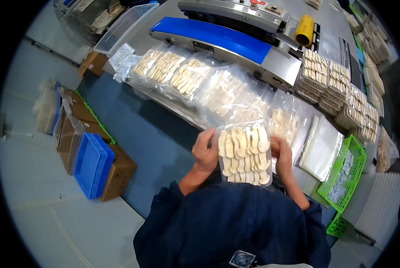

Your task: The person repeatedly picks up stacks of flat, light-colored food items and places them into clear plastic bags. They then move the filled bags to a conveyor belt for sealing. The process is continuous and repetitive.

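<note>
Close to my body is a clear plastic tray of sliced mushrooms (243, 155), with the slices laid in rows. Clear film, apparently a bag, extends from its far end. My left hand (205, 150) grips the tray's left edge at the far corner. On the opposite side, my right hand (282, 154) holds the right edge, its fingertips partly hidden. Just beyond lie bagged trays of mushroom slices (220, 90), overlapping in a row along the table's near edge. Another bagged portion of slices (282, 124) lies past my right hand.
A band sealer with a blue conveyor belt (213, 37) stands behind the row. Stacked mushroom trays (315, 70) stand at right, near a yellow film roll (304, 30). Flat clear bags (320, 147) lie beside a green basket (345, 174). Blue crates (92, 165) and cartons (119, 171) stand left.
</note>
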`<act>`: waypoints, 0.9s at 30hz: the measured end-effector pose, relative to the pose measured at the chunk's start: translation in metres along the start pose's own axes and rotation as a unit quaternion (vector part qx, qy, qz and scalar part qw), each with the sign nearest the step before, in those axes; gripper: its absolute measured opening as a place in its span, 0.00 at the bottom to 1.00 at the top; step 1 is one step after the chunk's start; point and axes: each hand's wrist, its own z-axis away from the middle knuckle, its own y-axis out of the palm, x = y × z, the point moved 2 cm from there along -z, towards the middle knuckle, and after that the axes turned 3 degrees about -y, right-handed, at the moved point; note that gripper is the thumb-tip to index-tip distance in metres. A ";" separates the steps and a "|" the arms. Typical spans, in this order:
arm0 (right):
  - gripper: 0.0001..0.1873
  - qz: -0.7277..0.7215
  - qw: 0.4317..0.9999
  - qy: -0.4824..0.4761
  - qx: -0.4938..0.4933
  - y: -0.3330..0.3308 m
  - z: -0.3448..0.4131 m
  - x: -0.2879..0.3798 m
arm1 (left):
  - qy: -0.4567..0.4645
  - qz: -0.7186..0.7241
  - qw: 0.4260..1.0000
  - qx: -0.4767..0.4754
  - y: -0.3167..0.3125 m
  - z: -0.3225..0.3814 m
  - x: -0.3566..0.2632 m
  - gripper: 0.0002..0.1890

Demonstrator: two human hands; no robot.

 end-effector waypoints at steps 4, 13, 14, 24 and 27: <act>0.09 0.007 0.994 -0.024 0.107 -0.002 -0.049 0.018 | 0.043 0.027 0.997 0.060 0.011 -0.012 0.002 0.11; 0.05 0.201 0.941 -0.269 0.031 -0.001 -0.004 0.047 | -0.302 0.450 0.796 0.270 -0.017 -0.039 0.001 0.10; 0.04 0.173 0.958 -0.221 0.056 -0.003 -0.001 0.045 | -0.265 0.369 0.854 0.256 -0.023 -0.038 -0.007 0.10; 0.05 0.010 0.983 -0.030 0.180 -0.012 -0.025 0.032 | -0.493 0.431 0.725 0.214 -0.036 -0.028 -0.002 0.22; 0.05 0.019 0.980 -0.022 0.198 -0.018 -0.030 0.025 | -0.356 0.238 0.884 0.189 -0.036 -0.025 -0.023 0.23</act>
